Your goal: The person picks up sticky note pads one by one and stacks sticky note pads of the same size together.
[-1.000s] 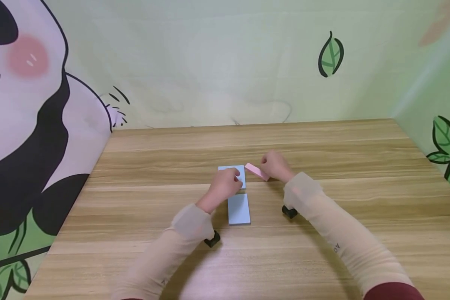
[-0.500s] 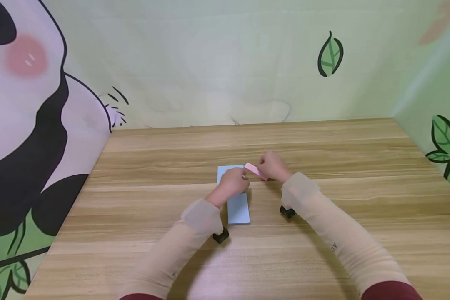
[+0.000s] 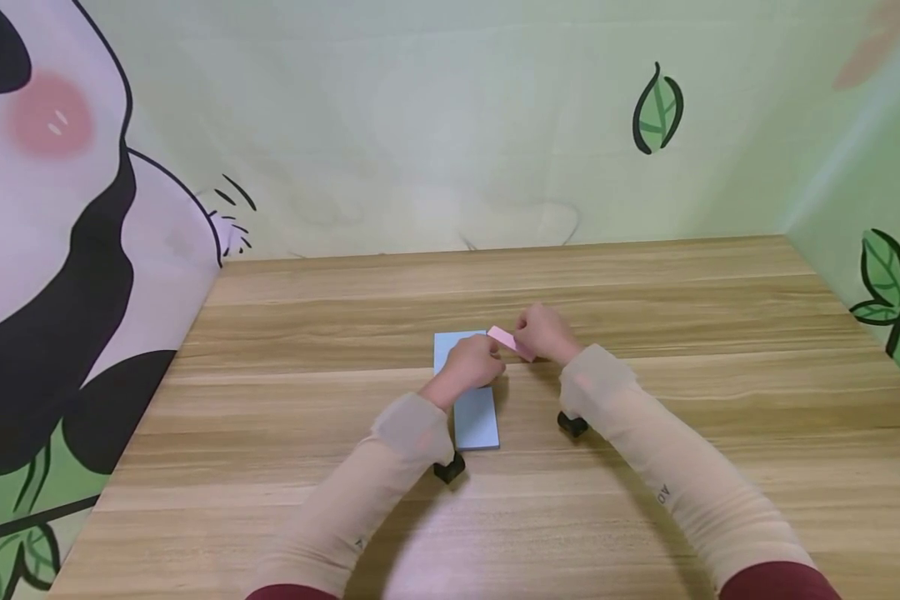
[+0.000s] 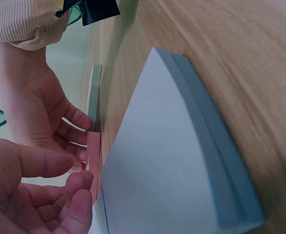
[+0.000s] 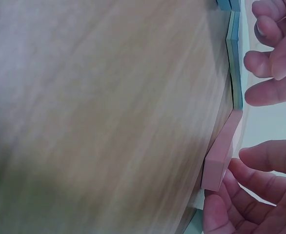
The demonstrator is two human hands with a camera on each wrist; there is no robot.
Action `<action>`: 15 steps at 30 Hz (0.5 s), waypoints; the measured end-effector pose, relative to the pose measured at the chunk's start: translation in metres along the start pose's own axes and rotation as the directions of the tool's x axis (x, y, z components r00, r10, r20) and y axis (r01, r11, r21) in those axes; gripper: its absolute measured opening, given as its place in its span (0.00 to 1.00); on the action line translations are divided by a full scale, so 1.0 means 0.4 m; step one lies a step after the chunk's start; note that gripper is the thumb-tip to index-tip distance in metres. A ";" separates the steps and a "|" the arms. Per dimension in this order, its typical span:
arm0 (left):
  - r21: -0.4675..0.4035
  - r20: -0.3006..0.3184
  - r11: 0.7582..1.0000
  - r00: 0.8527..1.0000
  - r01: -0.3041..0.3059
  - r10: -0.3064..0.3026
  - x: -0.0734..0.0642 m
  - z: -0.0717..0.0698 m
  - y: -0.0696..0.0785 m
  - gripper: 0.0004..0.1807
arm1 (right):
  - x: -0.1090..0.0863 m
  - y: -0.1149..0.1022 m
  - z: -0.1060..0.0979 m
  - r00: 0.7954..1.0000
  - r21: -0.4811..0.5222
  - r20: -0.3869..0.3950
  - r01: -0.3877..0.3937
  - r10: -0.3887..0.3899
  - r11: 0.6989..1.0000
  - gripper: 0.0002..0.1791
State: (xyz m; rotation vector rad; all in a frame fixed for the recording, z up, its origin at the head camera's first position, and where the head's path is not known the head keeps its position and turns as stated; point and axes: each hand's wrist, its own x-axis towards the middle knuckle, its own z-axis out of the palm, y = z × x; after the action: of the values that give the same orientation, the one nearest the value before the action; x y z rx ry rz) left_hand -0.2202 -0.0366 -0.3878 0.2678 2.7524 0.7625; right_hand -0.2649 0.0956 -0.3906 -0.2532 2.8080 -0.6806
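Note:
Two flat pale blue blocks lie on the table in the head view, a far one (image 3: 448,342) and a near one (image 3: 477,419). My left hand (image 3: 476,362) is over the far one and hides much of it; its fingers are loosely bent and nothing shows between them. My right hand (image 3: 546,332) is at the right end of a slim pink block (image 3: 506,338), fingers and thumb around that end in the right wrist view. The pink block (image 5: 218,165) slants away from the far blue block's corner. Left fingertips are close beside the pink block (image 4: 93,151) in the left wrist view.
A slim green piece (image 4: 94,92) stands behind the pink block, hidden by my right hand in the head view. The wooden table (image 3: 330,317) ends at a cloth backdrop (image 3: 435,125) with a panda and leaves. A black camera sits under each wrist.
My left hand has moved right across the far blue block, toward the pink one. My right hand has shifted very slightly left. The blocks look nearly unmoved.

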 end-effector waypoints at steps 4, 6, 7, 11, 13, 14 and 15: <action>0.000 0.013 1.000 1.000 0.015 -0.015 0.004 0.001 0.005 0.14 | 0.000 -0.001 0.000 1.000 -0.004 0.000 0.013 -0.013 1.000 0.09; -0.015 0.028 0.999 0.999 0.032 -0.032 0.006 0.001 0.008 0.11 | -0.001 -0.002 0.000 1.000 -0.007 0.005 0.013 -0.013 1.000 0.09; -0.020 0.035 0.999 0.999 0.037 -0.037 0.006 0.001 0.010 0.10 | 0.000 -0.002 0.000 1.000 -0.006 0.007 0.012 -0.012 1.000 0.09; -0.051 0.052 0.997 0.997 0.052 -0.049 0.007 -0.001 0.013 0.08 | 0.002 -0.002 0.002 1.000 0.005 0.015 0.006 -0.006 1.000 0.10; -0.048 0.054 0.998 0.998 0.046 -0.044 0.008 -0.002 0.012 0.08 | 0.002 -0.002 0.003 1.000 0.009 0.013 0.012 -0.012 1.000 0.11; -0.047 0.056 0.998 0.998 0.043 -0.040 0.007 -0.002 0.012 0.07 | 0.002 -0.002 0.003 1.000 0.010 0.011 0.017 -0.017 1.000 0.11; -0.044 0.056 0.998 0.998 0.038 -0.035 0.007 -0.002 0.012 0.05 | 0.003 -0.002 0.004 1.000 0.008 0.007 0.026 -0.026 1.000 0.11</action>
State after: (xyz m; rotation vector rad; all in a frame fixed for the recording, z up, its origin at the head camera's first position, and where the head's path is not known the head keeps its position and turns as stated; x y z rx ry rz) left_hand -0.2228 -0.0321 -0.3854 0.2251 2.6769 0.7946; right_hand -0.2655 0.0942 -0.3917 -0.2905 2.7988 -0.6953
